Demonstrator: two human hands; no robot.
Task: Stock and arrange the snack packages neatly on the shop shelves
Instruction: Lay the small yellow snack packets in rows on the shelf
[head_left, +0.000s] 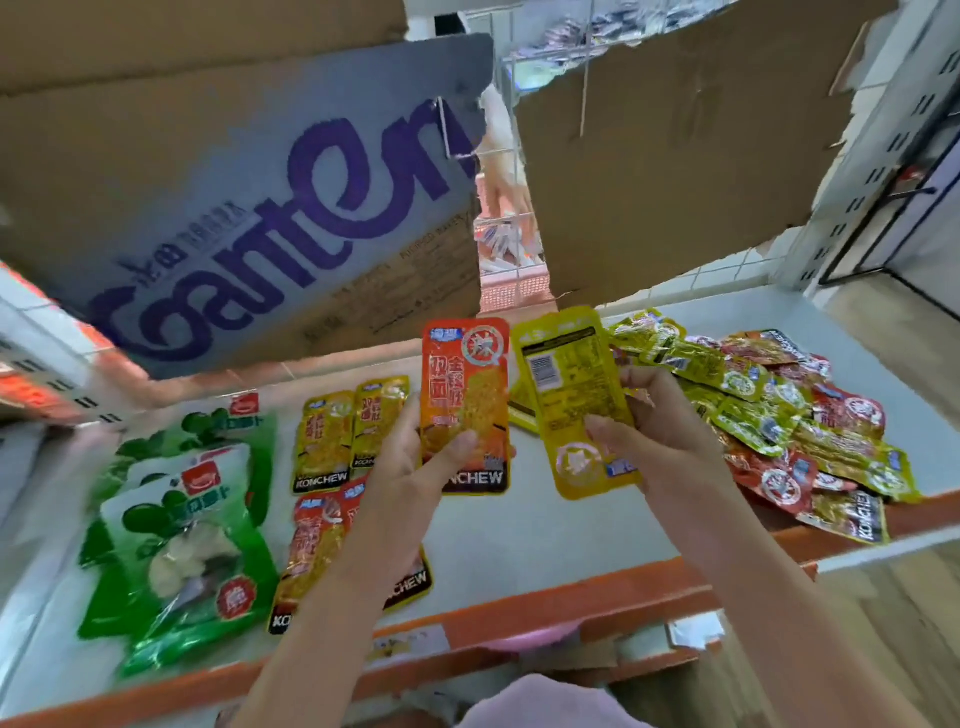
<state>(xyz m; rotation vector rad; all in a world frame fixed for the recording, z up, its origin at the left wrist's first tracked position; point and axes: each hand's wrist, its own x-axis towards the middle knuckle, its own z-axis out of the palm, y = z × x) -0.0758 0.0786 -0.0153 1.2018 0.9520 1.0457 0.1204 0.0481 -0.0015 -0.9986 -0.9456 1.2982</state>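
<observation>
The left hand (415, 467) has a closed grip on an orange snack packet (464, 400), thumb pressed across its lower front and fingers curled behind, holding it upright with the printed face toward the camera. Just beside it, the right hand (654, 431) grips a yellow snack packet (571, 400) the same way, thumb on its lower part, its back label showing; the two packets stand side by side above the shelf, edges close but apart. Below them lies the pale shelf (519, 535) with an orange front lip. Left of the left hand, two yellow packets (348, 436) lie flat in a row, with orange packets (311, 551) in front of them, partly hidden by the forearm. Farther left sit overlapping green bags (187, 540). To the right of the right hand, a loose heap of yellow and orange packets (769, 415) spreads to the shelf's edge. Behind, a cardboard box with purple lettering (270, 208) and a plain cardboard flap (675, 145) lean over the shelf against white tiled wall. Wooden-look floor (893, 353) shows at right.
</observation>
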